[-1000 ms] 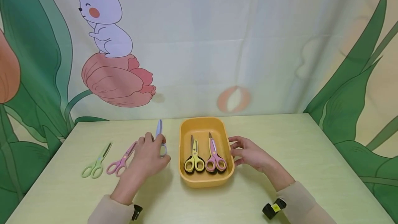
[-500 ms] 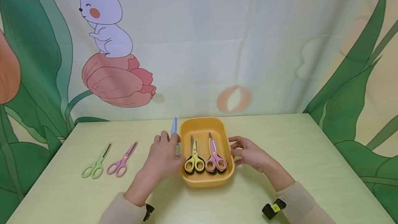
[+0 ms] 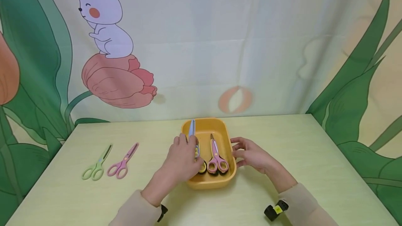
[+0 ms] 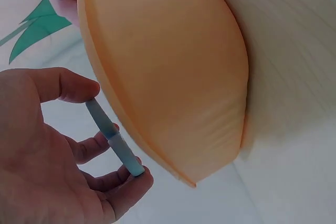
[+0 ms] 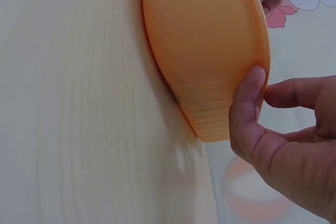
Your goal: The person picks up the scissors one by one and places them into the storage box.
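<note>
My left hand (image 3: 183,158) pinches a pair of light blue scissors (image 3: 192,127) over the left part of an orange plastic bin (image 3: 210,185). In the left wrist view the blue scissors (image 4: 115,142) appear edge-on between thumb and fingers, close to the bin's rim. Inside the bin lie pink-and-yellow scissors (image 3: 215,151), with black handles showing beneath them. A yellow-and-black pair (image 3: 202,167) is mostly hidden behind my left hand. My right hand (image 3: 252,155) holds the bin's right side, its thumb (image 5: 249,90) against the outer wall near the rim.
Green scissors (image 3: 98,163) and pink scissors (image 3: 123,161) lie on the pale wooden table (image 3: 62,198), left of the bin. A printed cloth (image 3: 188,44) with a rabbit and flowers hangs behind the table's back edge. A small black device (image 3: 275,210) sits at my right wrist.
My left hand has carried the blue scissors rightward, from the table left of the bin to over the bin's left part. My right hand stays at the bin's right side.
</note>
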`<state>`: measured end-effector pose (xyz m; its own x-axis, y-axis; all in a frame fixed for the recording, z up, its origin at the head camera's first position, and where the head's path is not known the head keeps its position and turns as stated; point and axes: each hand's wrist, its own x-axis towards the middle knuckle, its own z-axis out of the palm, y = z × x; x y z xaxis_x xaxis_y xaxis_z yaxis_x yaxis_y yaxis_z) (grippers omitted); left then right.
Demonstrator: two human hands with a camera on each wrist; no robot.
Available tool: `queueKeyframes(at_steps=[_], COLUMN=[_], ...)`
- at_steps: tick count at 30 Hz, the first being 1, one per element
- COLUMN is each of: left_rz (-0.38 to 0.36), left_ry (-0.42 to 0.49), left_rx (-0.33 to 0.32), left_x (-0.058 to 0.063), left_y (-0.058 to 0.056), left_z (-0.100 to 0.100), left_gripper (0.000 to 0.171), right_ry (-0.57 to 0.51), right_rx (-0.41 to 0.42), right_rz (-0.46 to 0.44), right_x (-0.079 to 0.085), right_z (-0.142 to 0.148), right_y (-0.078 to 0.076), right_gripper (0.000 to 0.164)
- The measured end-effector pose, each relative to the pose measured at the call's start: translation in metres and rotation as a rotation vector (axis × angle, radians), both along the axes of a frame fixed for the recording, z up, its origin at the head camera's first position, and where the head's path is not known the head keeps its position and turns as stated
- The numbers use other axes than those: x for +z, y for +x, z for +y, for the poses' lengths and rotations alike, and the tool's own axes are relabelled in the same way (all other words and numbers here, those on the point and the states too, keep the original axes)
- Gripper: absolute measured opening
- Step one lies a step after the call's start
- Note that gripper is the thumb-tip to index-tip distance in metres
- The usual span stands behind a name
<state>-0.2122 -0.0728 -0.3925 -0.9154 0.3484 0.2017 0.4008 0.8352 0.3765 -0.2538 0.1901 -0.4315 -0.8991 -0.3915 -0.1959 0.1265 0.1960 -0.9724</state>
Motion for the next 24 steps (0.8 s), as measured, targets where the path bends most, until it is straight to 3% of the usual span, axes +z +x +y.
queueKeyframes(at_steps=[5,10,17,24], left_rz=[-0.028,-0.062,-0.145,-0.189], left_ry=[-0.037,-0.185,-0.384,-0.436], left_rx=[-0.021,-0.044,-0.027,-0.010], left_x=[-0.004,-0.008,-0.013,-0.006], left_y=[-0.001,-0.001,0.002,0.007], left_z=[0.009,0.018,0.030,0.037], left_gripper=[0.036,0.036,0.058,0.050], right_ry=[-0.002,-0.003,-0.003,-0.003], right_rx=[0.002,0.003,0.002,0.003], right_rz=[-0.002,-0.007,-0.010,-0.010], right_x=[0.000,0.000,-0.001,-0.001], right_z=[0.000,0.000,0.001,0.001], right_y=[-0.001,-0.001,-0.001,-0.002], right_gripper=[0.054,0.053,0.054,0.054])
